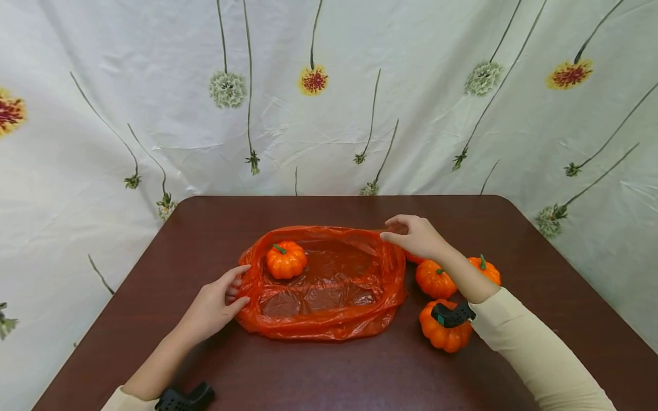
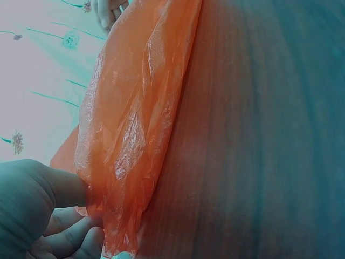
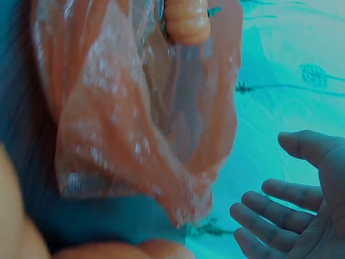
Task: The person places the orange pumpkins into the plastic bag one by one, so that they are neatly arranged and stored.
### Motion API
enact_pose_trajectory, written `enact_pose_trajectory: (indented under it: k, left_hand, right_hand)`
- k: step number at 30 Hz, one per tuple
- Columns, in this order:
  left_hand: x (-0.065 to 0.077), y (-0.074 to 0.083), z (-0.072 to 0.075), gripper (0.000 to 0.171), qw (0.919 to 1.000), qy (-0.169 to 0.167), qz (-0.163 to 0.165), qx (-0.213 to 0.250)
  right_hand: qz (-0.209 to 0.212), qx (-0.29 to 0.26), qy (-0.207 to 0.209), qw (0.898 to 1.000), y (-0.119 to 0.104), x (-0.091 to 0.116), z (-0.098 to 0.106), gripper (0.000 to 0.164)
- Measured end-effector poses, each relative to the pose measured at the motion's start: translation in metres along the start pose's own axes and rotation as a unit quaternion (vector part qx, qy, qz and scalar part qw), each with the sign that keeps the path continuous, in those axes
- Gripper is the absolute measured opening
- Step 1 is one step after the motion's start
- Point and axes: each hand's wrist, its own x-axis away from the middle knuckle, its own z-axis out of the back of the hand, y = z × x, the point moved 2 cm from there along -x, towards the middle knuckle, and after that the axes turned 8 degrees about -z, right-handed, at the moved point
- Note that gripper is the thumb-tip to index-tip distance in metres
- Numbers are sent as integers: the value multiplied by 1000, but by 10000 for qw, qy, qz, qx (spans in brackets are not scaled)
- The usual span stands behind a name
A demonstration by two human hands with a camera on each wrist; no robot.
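Note:
An orange-red plastic bag point(image 1: 329, 330) lies on the table with its mouth spread wide. Inside it, at the left, sits a small orange pumpkin point(image 1: 286, 261) with a green stem. My left hand point(image 1: 213, 305) holds the bag's left end, with thumb and fingers around the gathered plastic point(image 2: 129, 156). Over the bag's far right corner hovers my right hand point(image 1: 418, 235). In the right wrist view its fingers point(image 3: 280, 213) are spread, apart from the bag, and hold nothing.
Several more pumpkins point(image 1: 436, 279) stand right of the bag, some partly hidden by the right arm and its black wrist strap point(image 1: 454, 315). The dark brown table point(image 1: 319, 377) ends at the back against a white flowered cloth point(image 1: 329, 137).

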Motion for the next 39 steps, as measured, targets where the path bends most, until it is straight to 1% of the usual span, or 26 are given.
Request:
enact_pose_trajectory:
  k: [3,9,11,14,17,20,24,27,34,39]
  left_hand:
    - [0,0,0,57,10000,26,-28,-31]
    - [1,1,1,57,9999,63,-110,-69]
    - [1,1,1,58,9999,63,-118,-81]
    - [1,1,1,58,9999,72,-118,-67]
    - [1,1,1,57,9999,67,-118,-43]
    - [0,1,1,57,9999,56,-116,-34]
    - [0,1,1,57,9999,50,-117,-46]
    - [0,1,1,57,9999,48,-114,-44]
    - [0,1,1,58,9999,45,-104,-51]
    - [0,1,1,58,9999,29,-102,-51]
  right_hand:
    - [-62,-62,101,9999,8,3,8,47]
    - [-325,-164,289,9989,21,8,22,50]
    - [-368,-118,429,9983,26,9,26,49]
    - [-482,-97,746,9960,35,10,31,47]
    - [-699,-166,1050,9919,45,11,34,45]
    - [-916,-231,1128,9891,53,11,36,47]
    - [-1112,-148,938,9892,62,9,34,52]
    - [-1168,-38,732,9905,66,7,33,55]
    - [-1036,418,64,9937,75,-1,25,66]
    - [-913,707,-189,9931,82,-4,21,74]
